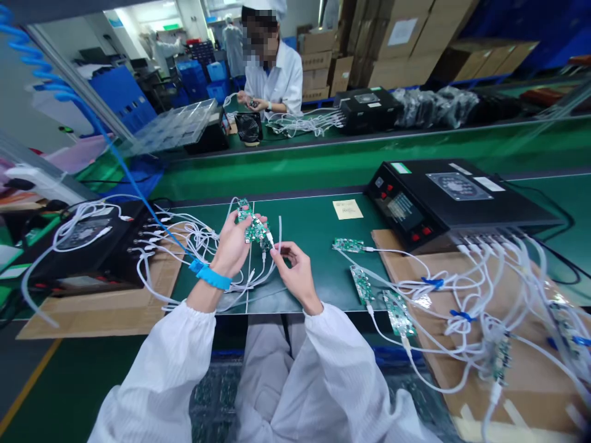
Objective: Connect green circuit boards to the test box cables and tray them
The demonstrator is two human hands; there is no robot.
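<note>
The left hand (232, 245) grips green circuit boards (253, 232) between thumb and fingers; the right hand (298, 274), just beside it, pinches a white cable plug (270, 240) at the boards' edge. Well beyond both hands stand blue bins (217, 72) and stacked cartons (316, 61), their contents not discernible.

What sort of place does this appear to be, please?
Likely an electronics factory: circuit boards plugged into white cables, and a co-worker opposite, dressed in white.
</note>
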